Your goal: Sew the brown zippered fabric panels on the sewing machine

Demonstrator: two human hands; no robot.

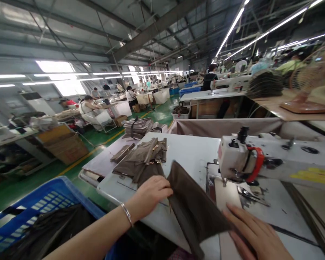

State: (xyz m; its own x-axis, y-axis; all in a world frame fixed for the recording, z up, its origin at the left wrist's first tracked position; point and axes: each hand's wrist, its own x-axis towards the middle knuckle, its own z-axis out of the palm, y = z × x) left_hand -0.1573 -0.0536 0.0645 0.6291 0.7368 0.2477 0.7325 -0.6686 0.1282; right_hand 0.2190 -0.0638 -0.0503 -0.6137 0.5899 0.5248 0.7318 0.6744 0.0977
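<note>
A dark brown fabric piece (193,206) lies across the near edge of the white sewing table (195,153). My left hand (151,194), with a bracelet on the wrist, grips the piece's left edge with curled fingers. My right hand (256,234) lies flat on the fabric's right part, fingers stretched toward the sewing machine (262,159). The machine's needle and presser foot (246,193) are just beyond my right fingertips. A pile of similar brown pieces (141,160) sits on the table beyond my left hand.
A blue plastic crate (43,202) holding dark fabric stands at lower left. Cardboard boxes (63,144) sit across the green aisle. Another stack of pieces (138,128) lies further back. Seated people work at other tables. A fan (312,77) stands at right.
</note>
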